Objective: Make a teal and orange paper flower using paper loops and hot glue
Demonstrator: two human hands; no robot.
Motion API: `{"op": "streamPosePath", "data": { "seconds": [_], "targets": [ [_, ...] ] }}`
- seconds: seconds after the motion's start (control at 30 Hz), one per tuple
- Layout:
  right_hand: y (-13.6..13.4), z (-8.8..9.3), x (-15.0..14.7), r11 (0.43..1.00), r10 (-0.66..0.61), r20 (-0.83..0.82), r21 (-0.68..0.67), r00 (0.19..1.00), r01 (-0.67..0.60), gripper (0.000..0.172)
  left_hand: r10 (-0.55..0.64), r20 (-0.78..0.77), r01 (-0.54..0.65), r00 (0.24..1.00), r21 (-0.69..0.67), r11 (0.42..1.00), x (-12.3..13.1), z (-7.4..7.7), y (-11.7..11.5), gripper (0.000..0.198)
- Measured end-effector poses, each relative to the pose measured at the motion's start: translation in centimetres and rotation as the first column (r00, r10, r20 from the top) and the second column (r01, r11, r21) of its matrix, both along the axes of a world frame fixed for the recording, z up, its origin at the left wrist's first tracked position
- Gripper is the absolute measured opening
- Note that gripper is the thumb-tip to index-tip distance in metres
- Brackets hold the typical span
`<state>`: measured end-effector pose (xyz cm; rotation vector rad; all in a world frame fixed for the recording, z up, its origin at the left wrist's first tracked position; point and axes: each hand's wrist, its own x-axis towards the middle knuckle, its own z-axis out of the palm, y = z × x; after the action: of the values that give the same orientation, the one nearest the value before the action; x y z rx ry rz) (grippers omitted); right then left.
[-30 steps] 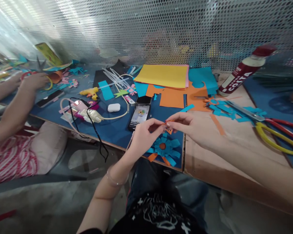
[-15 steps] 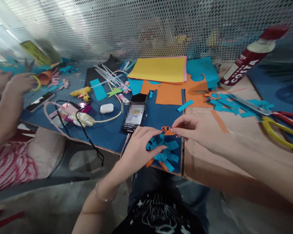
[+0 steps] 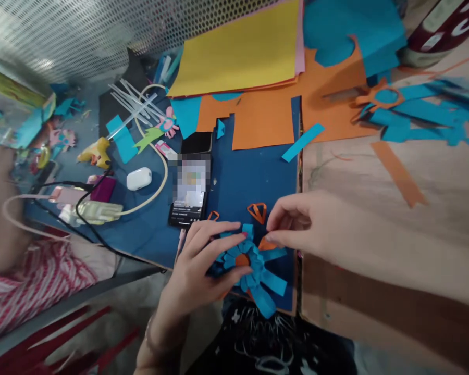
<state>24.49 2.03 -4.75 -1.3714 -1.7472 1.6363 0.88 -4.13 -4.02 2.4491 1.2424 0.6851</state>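
At the table's front edge lies a blue paper flower with an orange centre and looped and flat strips around it. My left hand grips its left side, fingers over the top and thumb near the centre. My right hand pinches a small orange paper piece at the flower's upper right; its far part is hidden by my fingers. An orange folded paper loop shows just above. Another orange loop pokes out beyond my left fingers.
A phone lies left of the flower, near an earbud case, a power strip with cables and a yellow glue gun. Yellow and orange sheets lie behind. A bottle stands back right. Another person's arm is at left.
The view has shifted closer and downward. My right hand has come down toward the flower's upper right with the orange piece. My left hand has stayed on the flower, whose orange centre now shows.
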Motion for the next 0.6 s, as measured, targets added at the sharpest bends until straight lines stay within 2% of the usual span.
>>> {"op": "streamPosePath", "data": {
  "seconds": [0.13,0.27,0.37,0.6],
  "targets": [
    [0.1,0.7,-0.3,1.0,0.03,0.071,-0.007,0.997,-0.029,0.014,0.001,-0.035,-0.001,0.999,0.018,1.0,0.2,0.0,0.0,0.039],
    [0.3,2.4,-1.0,0.994,0.107,0.21,-0.028,0.972,-0.104,0.013,0.016,-0.038,-0.015,0.999,0.028,0.999,0.3,-0.1,-0.1,0.036],
    [0.4,3.2,-1.5,0.991,0.122,0.316,0.012,0.941,-0.133,0.015,0.02,-0.035,-0.018,0.999,0.042,0.999,0.2,-0.3,-0.2,0.036],
    [-0.7,2.4,-1.7,0.969,0.071,0.374,0.192,0.924,-0.153,0.015,-0.016,-0.012,0.017,1.0,0.071,0.997,0.2,-0.4,-0.1,0.035]
  ]
}}
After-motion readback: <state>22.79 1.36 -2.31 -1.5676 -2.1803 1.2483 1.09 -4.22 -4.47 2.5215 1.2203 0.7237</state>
